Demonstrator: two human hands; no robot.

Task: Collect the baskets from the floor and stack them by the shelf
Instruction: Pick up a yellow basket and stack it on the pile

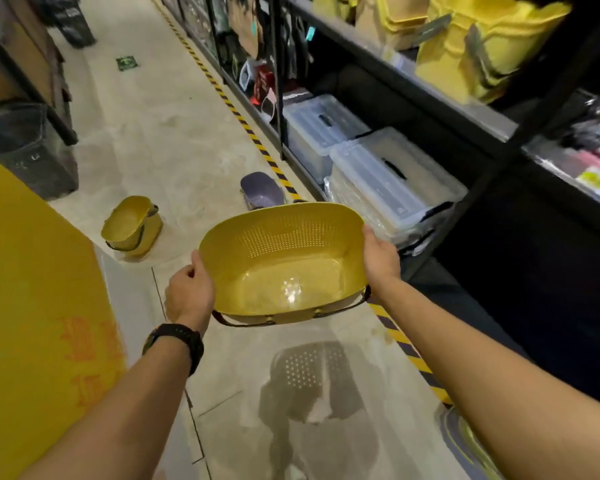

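Note:
I hold a yellow perforated basket point(281, 268) in the air over the aisle floor, its opening tilted toward me and its dark handle hanging below. My left hand point(187, 294) grips its left rim and my right hand point(380, 259) grips its right rim. A second yellow basket point(132, 225) lies tipped on the floor ahead to the left. A purple basket point(262, 190) lies on the floor farther ahead, near the striped line. At the bottom right a stack of baskets point(465, 441) is partly hidden by my right arm.
A dark shelf point(406, 81) runs along the right, holding clear lidded bins point(388, 174) low down and yellow baskets point(492, 46) higher up. Black-yellow tape point(257, 140) marks the floor beside it. A yellow panel point(32, 306) stands at left, a grey bin point(25, 147) behind it.

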